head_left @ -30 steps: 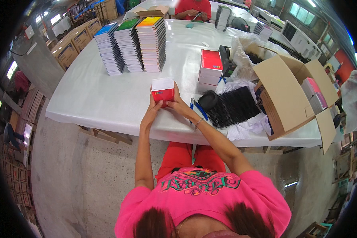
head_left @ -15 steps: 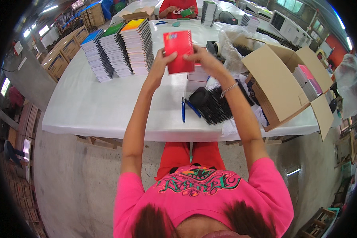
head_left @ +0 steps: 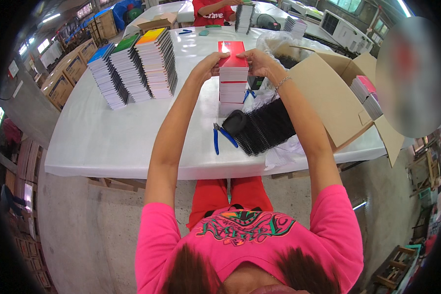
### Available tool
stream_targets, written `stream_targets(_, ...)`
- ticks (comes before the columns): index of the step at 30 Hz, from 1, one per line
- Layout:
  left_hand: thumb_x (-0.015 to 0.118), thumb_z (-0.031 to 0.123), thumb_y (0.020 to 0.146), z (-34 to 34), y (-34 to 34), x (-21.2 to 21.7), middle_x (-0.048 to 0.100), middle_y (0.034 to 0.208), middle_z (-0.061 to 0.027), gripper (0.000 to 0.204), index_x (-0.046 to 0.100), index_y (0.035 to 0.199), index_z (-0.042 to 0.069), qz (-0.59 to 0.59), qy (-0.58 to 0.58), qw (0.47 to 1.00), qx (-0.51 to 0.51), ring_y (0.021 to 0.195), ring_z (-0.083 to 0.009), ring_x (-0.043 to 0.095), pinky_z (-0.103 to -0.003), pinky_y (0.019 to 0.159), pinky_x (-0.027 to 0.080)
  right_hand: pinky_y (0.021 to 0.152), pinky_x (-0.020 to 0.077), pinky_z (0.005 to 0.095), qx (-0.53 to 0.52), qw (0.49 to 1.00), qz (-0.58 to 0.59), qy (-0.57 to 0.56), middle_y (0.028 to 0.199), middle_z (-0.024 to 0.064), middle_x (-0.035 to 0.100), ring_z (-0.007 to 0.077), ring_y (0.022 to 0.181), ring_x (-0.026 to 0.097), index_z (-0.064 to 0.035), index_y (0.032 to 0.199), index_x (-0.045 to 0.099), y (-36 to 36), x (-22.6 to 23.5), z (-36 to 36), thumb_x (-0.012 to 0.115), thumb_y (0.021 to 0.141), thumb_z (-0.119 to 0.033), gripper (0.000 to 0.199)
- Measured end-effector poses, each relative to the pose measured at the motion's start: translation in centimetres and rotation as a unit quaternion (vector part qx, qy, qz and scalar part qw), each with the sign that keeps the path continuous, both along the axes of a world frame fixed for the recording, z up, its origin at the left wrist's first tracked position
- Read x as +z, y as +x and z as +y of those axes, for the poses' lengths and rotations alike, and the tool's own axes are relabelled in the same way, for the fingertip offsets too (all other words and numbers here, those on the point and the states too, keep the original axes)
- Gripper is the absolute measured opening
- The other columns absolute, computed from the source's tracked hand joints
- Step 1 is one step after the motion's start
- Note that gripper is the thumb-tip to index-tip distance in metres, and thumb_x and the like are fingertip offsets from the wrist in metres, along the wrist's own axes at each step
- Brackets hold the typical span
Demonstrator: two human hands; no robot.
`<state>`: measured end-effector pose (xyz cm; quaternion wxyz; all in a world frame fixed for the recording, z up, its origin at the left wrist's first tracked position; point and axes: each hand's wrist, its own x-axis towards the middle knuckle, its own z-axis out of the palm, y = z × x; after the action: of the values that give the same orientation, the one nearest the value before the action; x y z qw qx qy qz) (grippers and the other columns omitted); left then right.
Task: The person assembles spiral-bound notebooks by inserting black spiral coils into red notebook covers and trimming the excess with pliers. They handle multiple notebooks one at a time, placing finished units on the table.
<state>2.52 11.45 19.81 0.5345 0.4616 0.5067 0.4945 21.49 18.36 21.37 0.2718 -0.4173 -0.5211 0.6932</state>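
Both arms stretch out over a white table (head_left: pixel 108 142). The left hand (head_left: pixel 208 66) and right hand (head_left: pixel 262 61) grip opposite near corners of a red-covered notebook (head_left: pixel 232 53), resting it atop a short stack of notebooks (head_left: pixel 232 90) at the table's middle. To do this well, square its edges with the stack before releasing. The cover is glossy red, flat and rectangular. Black binding coils (head_left: pixel 267 128) lie right.

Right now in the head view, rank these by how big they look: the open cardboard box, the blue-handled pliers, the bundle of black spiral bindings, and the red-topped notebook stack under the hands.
1. Open cardboard box, clearly largest.
2. Bundle of black spiral bindings and red-topped notebook stack: look about alike, so unranked.
3. Blue-handled pliers, smallest.
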Motion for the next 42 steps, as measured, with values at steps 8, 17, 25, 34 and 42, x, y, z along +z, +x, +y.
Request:
stream_targets(8,0.074,0.054,0.08,-0.2,-0.2,-1.4,0.058,0.106,-0.0076,0.062,0.06,0.115,0.005,0.034,0.013,0.999,0.004,0.089,-0.017,0.057,-0.032,0.084,0.047,0.083,0.0456,0.0341,-0.014,1.0,0.025,-0.002,0.106,0.0089,0.057,0.0218,0.095,0.054,-0.0089,0.107,0.064,-0.2,-1.5,-0.8,0.078,0.076,-0.034,0.041)
stream_targets(17,0.07,0.072,0.075,-1.3,-0.6,-2.6,0.038,0.14,-0.0198,0.109,0.031,0.15,0.003,-0.018,-0.009,0.997,0.07,0.126,-0.0331,0.041,-0.044,0.1,0.039,0.088,0.046,0.0313,0.096,0.919,-0.14,0.355,0.126,0.0063,0.055,0.0201,0.106,0.051,-0.0094,0.134,0.056,5.9,1.0,1.6,0.076,0.081,-0.05,0.07)
stream_targets(25,0.072,0.056,0.08,-7.5,-9.8,-14.4,0.029,0.15,-0.0241,0.096,0.03,0.15,0.006,0.019,-0.04,0.972,0.231,0.132,-0.039,0.038,-0.051,0.104,0.038,0.08,0.0488,0.0321,-0.075,0.847,-0.259,0.457,0.109,0.0056,0.063,0.017,0.09,0.055,-0.0067,0.121,0.065,16.6,14.6,-2.7,0.059,0.095,-0.045,0.047)
stream_targets(34,0.065,0.01,0.088,-10.3,-10.1,-23.2,0.052,0.111,-0.0125,0.038,0.059,0.125,0.011,0.261,0.128,0.858,0.423,0.09,-0.0207,0.057,-0.035,0.082,0.049,0.064,0.0511,0.0309,0.004,0.805,-0.442,0.396,0.087,0.0033,0.065,0.0153,0.078,0.063,-0.0064,0.105,0.066,35.1,7.5,1.1,0.066,0.088,-0.024,0.025)
stream_targets(42,0.063,0.006,0.087,-11.0,-8.6,-21.2,0.056,0.1,-0.0065,0.028,0.065,0.115,0.013,0.313,0.19,0.832,0.417,0.078,-0.0187,0.058,-0.033,0.075,0.049,0.064,0.0512,0.031,-0.277,0.696,-0.532,0.394,0.087,0.0038,0.066,0.0157,0.079,0.063,-0.0063,0.105,0.067,29.4,10.0,-15.6,0.065,0.088,-0.023,0.024)
